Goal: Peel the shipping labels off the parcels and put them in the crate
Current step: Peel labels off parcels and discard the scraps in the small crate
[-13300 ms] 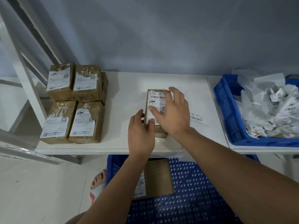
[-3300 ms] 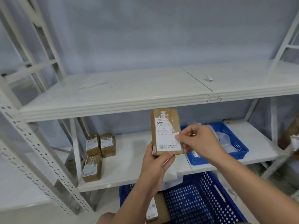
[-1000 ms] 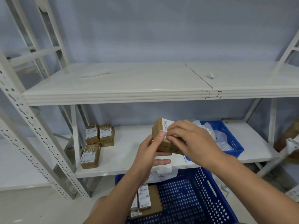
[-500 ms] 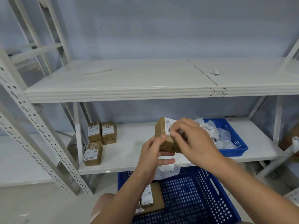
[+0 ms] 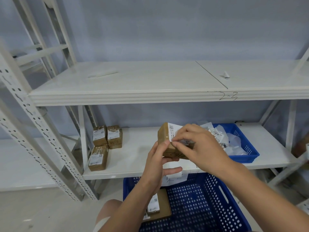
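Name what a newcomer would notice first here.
Centre frame, the left hand holds a brown parcel while the right hand pinches its white label. A blue crate of white scraps sits right on the lower shelf; labelled parcels stand at its left.

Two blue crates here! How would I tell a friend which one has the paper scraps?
Find the white rack's lower shelf. At its right end sits the small blue crate. Unlike the larger blue crate below the shelf, which holds brown parcels, it is heaped with white paper scraps.
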